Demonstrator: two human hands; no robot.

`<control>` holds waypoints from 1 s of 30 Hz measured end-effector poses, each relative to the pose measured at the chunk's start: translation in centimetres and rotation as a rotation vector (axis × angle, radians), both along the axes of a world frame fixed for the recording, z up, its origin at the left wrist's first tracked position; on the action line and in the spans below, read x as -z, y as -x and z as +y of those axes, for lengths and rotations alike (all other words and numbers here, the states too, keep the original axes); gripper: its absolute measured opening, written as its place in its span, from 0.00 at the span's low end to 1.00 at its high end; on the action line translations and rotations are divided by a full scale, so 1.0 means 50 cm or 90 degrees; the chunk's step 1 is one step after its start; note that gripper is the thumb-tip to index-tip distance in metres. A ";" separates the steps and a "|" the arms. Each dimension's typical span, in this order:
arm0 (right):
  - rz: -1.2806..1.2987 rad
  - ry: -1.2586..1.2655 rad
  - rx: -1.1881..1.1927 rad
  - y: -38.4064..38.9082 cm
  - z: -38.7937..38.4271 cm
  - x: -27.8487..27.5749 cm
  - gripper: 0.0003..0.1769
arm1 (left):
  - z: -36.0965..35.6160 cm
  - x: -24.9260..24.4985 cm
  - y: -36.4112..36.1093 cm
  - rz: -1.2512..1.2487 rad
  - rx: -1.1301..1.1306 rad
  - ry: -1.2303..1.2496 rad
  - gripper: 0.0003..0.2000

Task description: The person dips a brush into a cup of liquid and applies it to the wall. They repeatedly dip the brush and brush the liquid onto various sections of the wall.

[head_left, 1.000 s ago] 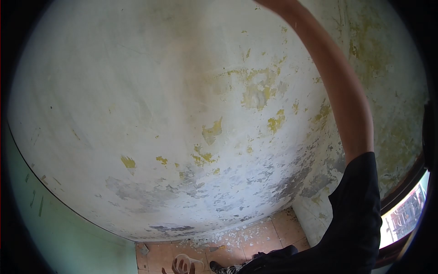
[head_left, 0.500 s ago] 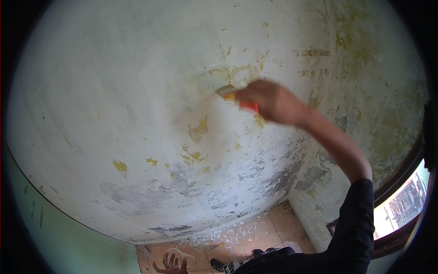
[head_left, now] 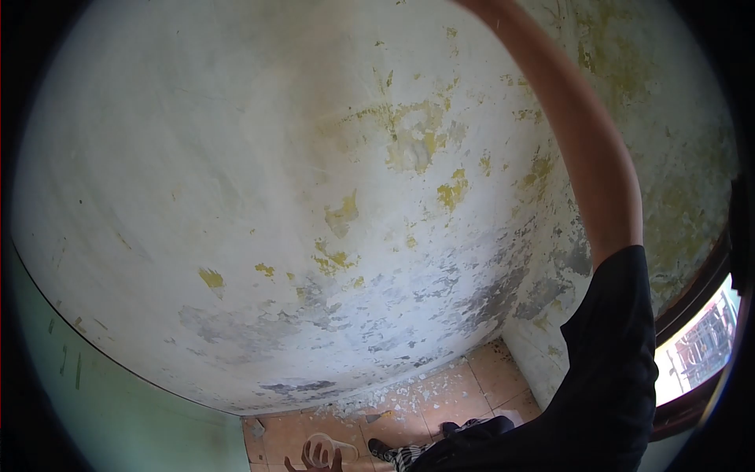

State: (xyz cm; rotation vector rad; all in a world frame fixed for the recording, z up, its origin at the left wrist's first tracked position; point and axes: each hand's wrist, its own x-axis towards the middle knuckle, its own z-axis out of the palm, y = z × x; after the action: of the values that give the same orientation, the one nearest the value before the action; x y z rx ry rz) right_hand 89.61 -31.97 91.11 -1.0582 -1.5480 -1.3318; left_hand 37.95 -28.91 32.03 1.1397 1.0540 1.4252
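Peeling, whitish wall fills most of the view, with yellow-green patches and grey flaking areas. My right arm reaches up across it, and my right hand is past the top edge, out of sight with anything it holds. Low at the bottom edge, my left hand has its fingers curled at a pale, see-through container. Part of that hand is cut off by the frame, and the contents of the container cannot be made out.
Paint flakes lie scattered on the tiled floor along the wall's foot. My shoes stand there too. At the left is a green wall. A dark-framed window is at the right, beside the wall corner.
My right hand, which held a scraper-like tool with an orange-red handle against the wall, has risen out of view. My left hand and the container have shifted slightly right.
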 end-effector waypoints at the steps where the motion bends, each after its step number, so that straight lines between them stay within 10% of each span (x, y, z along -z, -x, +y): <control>1: -0.162 -0.038 0.035 -0.014 0.010 0.050 0.05 | -0.001 0.004 0.005 0.009 0.001 0.008 0.62; 3: 0.169 0.302 0.285 0.017 0.003 0.162 0.17 | 0.011 0.017 0.015 0.022 0.023 -0.009 0.62; 5: -0.440 -0.007 0.306 -0.090 0.028 0.310 0.13 | 0.021 0.015 0.019 0.034 0.046 -0.031 0.63; 10: -0.351 0.151 0.310 -0.055 -0.035 0.672 0.18 | 0.061 0.012 0.007 0.131 0.088 -0.071 0.61; 18: 0.806 0.218 -0.312 0.179 -0.098 0.749 0.11 | 0.070 0.016 -0.065 0.154 0.179 -0.127 0.64; 30: 1.186 0.377 -0.583 0.324 -0.040 0.869 0.15 | 0.056 -0.078 -0.200 0.058 0.334 -0.253 0.63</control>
State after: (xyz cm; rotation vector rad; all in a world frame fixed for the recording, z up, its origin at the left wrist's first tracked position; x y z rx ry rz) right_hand 73.41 -33.95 47.65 -1.0229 -0.5751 0.8102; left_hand 47.97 -26.08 35.95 1.6373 0.4766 1.1867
